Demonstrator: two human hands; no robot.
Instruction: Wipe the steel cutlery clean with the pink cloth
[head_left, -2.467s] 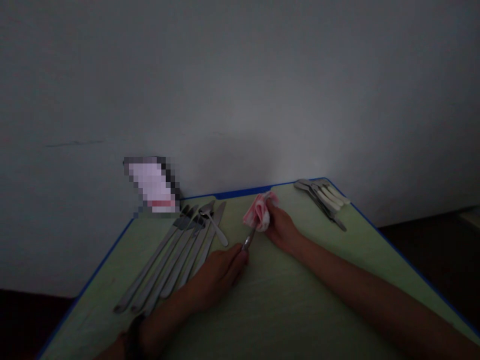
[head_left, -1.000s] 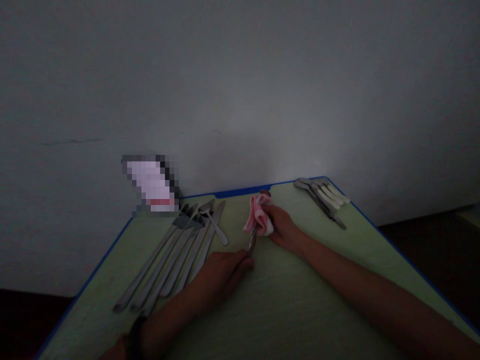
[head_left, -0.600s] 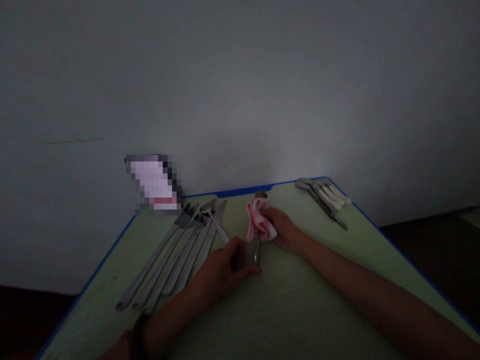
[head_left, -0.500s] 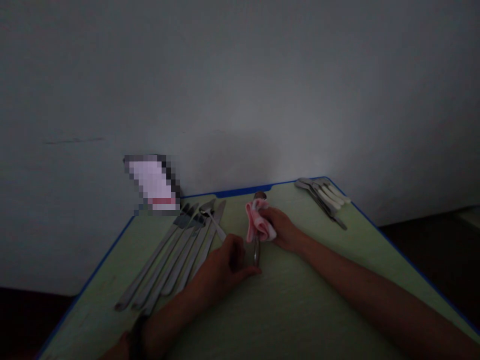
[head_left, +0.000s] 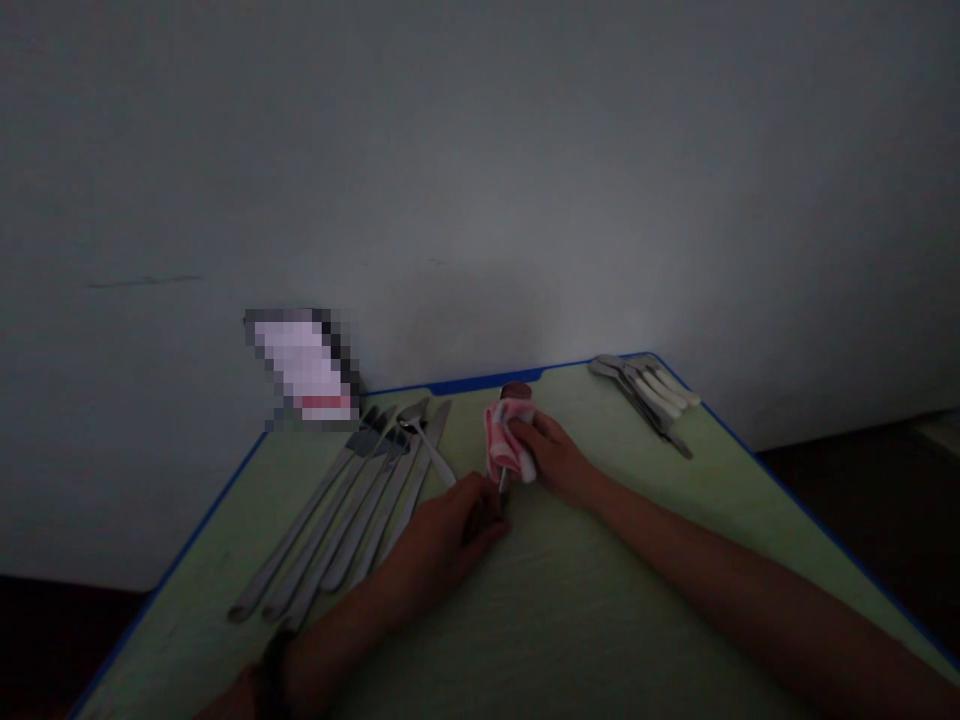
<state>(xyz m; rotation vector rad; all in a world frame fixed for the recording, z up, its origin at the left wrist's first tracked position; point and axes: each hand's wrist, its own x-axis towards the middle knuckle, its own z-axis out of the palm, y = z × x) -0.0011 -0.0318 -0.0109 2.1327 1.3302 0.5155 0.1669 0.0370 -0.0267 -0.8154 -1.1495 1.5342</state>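
My left hand is closed on the lower handle of a metal spoon, whose bowl points toward the wall. My right hand grips a pink and white cloth wrapped about the spoon's upper handle, just below the bowl. The cloth covers that stretch of the handle, and my left fingers hide its end. Just left of my left hand, another spoon lies beside several metal table knives with long handles.
At the table's far right corner lies a group of cutlery, some with white handles and some all metal. A blurred-out phone-like device leans on the wall at the far left. Blue trim edges the pale green table.
My left fingers have closed in around the handle end, where the thumb was stretched out before. The spoon has turned, its bowl showing wider, and the cloth has shifted slightly left.
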